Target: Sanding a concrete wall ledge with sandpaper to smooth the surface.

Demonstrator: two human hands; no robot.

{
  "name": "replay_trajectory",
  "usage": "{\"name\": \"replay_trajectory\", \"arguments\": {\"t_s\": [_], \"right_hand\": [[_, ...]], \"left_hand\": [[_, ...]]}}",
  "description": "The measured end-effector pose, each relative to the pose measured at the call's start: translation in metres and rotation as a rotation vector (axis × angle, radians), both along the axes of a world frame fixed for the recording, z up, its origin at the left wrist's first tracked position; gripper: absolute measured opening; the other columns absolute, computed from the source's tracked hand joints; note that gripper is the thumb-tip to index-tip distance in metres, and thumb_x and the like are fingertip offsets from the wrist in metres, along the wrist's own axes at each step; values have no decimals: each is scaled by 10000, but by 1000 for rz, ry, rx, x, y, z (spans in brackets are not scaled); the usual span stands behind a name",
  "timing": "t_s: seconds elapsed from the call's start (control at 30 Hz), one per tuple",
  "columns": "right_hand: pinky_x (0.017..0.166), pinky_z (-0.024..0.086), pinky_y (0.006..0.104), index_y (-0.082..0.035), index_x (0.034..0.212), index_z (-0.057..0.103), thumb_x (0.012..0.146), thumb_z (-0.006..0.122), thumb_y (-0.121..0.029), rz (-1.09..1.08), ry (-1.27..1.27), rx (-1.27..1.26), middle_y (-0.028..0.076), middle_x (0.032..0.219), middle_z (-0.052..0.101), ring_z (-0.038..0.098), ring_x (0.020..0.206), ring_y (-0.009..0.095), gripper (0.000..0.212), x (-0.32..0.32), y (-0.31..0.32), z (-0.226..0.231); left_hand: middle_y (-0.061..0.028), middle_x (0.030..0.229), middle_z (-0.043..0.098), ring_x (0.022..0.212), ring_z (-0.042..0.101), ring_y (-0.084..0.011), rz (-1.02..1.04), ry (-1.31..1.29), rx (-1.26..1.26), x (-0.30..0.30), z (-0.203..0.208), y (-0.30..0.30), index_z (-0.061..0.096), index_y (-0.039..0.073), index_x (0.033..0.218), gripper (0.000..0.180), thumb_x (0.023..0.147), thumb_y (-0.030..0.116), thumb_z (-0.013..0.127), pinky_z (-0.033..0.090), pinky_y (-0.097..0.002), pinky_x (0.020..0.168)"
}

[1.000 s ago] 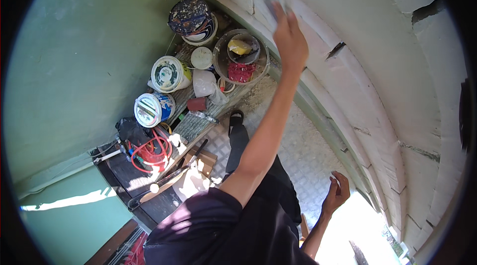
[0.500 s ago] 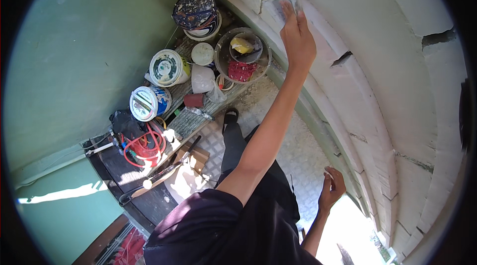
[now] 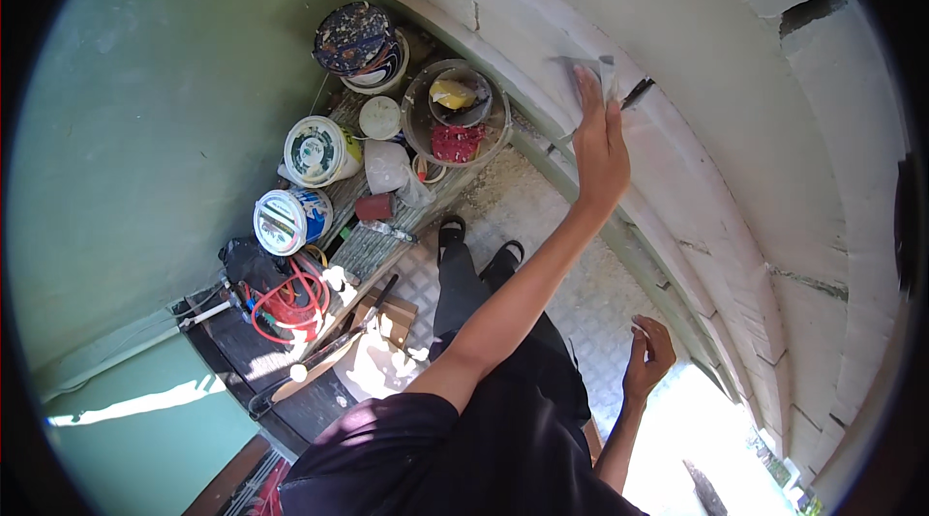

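Green wall [image 3: 174,119] is filling the left side; pale stepped moulding [image 3: 702,187] is curving down the right, showing dark gaps [image 3: 813,6] and cracks. Its outer edge is fading into the black border. Left hand [image 3: 602,153] is pinching a thin, flat grey blade [image 3: 607,77] over the moulding, near one gap; fingers are hiding the gripped end, and contact is remaining unconfirmed. Right hand [image 3: 650,359] is hanging well apart, fingers half curled; whether it is holding anything cannot be determined.
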State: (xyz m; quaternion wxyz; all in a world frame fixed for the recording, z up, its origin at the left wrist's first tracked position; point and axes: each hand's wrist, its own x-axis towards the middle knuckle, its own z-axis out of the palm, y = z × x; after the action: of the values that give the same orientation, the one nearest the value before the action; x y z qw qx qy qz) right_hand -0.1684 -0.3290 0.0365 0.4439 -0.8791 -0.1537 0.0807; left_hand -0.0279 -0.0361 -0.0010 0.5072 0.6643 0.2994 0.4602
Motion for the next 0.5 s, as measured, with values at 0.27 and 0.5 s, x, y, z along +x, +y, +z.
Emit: {"name": "replay_trajectory", "arguments": {"t_s": [0.27,0.5], "right_hand": [[786,576,331,27,1023,745,892,615,27,-70,66,35,174,1026,732,710,952,271,185,-9,-5,-5],[801,572,333,28,1014,745,892,615,34,18,-54,-28,172,1020,738,712,951,270,179,-2,-7,3]], "left_hand": [[-339,1612,213,1523,222,-394,-106,-78,-135,-6,35,-41,220,-149,1530,550,1109,163,385,262,-393,1213],[-322,1631,189,1536,173,-386,-129,-100,-252,4,39,-20,193,-134,1548,550,1107,142,368,208,-401,1238]]}}
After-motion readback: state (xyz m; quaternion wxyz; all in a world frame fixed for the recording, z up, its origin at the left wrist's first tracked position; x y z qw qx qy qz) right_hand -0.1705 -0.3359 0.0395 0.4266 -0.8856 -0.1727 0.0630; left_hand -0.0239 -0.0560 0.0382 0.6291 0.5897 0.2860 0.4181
